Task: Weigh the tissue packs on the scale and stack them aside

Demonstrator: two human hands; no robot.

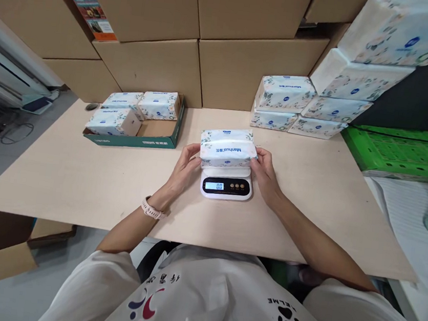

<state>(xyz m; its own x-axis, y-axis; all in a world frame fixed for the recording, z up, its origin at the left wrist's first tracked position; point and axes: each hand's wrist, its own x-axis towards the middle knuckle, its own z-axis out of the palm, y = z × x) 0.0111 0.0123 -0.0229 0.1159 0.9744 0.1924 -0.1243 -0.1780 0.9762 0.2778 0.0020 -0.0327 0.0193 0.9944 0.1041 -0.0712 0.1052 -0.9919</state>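
Observation:
A white, flower-printed tissue pack (226,149) is at the middle of the table, above the plate of a white digital scale (225,197). My left hand (185,167) grips its left end and my right hand (266,174) grips its right end. The scale's lit display reads 0.0; whether the pack's underside touches the plate cannot be made out. To the left, a shallow green cardboard tray (134,141) holds 3 similar packs, with bare cardboard showing at its front right.
More tissue packs (287,94) are stacked at the back right. Large cardboard boxes (255,72) form a wall behind the wooden table (80,181). A green plastic crate (400,153) stands at the right. An open carton (3,245) lies on the floor at left.

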